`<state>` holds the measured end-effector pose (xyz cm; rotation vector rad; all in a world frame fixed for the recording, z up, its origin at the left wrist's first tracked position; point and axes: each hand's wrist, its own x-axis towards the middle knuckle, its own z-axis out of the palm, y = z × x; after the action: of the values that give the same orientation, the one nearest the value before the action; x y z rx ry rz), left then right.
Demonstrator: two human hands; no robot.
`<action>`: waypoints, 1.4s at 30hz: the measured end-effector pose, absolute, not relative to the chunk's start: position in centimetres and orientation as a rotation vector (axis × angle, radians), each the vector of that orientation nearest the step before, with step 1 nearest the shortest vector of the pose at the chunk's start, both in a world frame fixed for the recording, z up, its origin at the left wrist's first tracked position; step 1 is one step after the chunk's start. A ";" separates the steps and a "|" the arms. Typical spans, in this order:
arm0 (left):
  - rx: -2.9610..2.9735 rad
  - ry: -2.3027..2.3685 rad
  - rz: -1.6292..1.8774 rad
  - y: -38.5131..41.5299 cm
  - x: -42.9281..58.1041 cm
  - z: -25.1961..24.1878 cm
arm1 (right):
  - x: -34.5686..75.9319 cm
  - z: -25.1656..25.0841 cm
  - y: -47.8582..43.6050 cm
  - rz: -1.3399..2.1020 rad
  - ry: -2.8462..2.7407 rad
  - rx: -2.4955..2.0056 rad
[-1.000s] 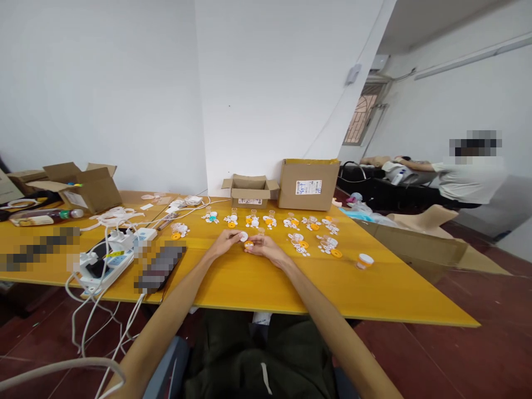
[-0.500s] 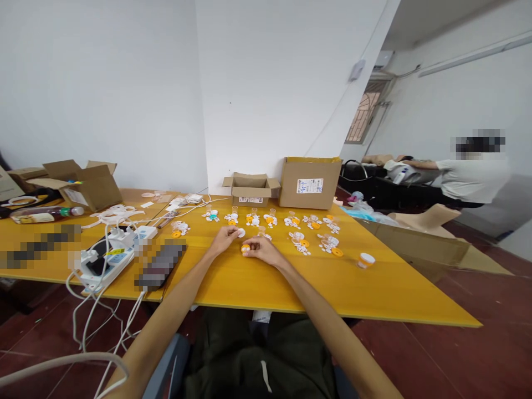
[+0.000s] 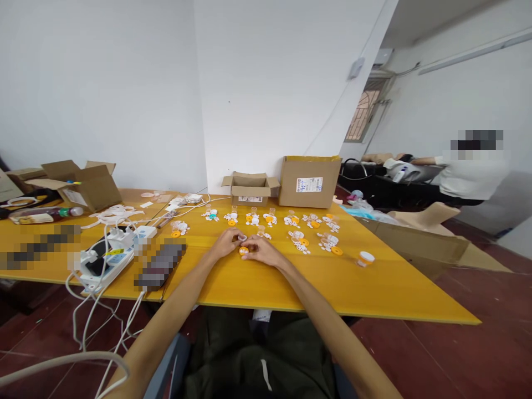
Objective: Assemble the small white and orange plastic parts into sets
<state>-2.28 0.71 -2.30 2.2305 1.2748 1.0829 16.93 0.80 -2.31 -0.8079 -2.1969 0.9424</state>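
Near the middle of the yellow table point(image 3: 266, 282), my left hand point(image 3: 227, 243) is closed on a small white disc point(image 3: 241, 237). Beside it, my right hand point(image 3: 262, 250) pinches a small orange and white piece point(image 3: 244, 251) at the tabletop. The two hands nearly touch at the fingertips. Behind them stand small clear cups with white pieces and orange rings, among them a clear cup point(image 3: 261, 230). One group holds a teal ring point(image 3: 213, 213). Farther right lie an orange ring point(image 3: 336, 251) and a white-lidded orange jar point(image 3: 366, 259).
An open small carton point(image 3: 249, 194) and a larger box point(image 3: 308, 184) stand against the wall. At the left are a power strip point(image 3: 120, 257) with cables, a phone point(image 3: 161, 266), a bottle point(image 3: 45, 215) and another carton point(image 3: 93, 185). A person point(image 3: 471, 172) sits far right.
My left hand has moved slightly right, bringing the white disc closer to my right hand. The disc now looks tilted. The orange and white piece has shifted slightly toward me.
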 end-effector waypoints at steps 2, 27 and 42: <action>2.235 1.273 1.073 0.7 -2.3 -2.2 | 17.1 -2.0 0.7 0.960 -2.188 -0.807; 2.253 1.204 0.715 -0.9 -3.3 -0.9 | 17.2 -2.0 0.9 0.796 -2.213 -0.762; 2.246 1.170 0.800 -0.8 -2.9 -1.0 | 17.1 -2.4 1.3 0.785 -2.191 -0.761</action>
<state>-2.87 -0.82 -1.04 2.2464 1.1704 0.8001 17.13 1.34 -2.35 -0.7611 -2.1910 0.7853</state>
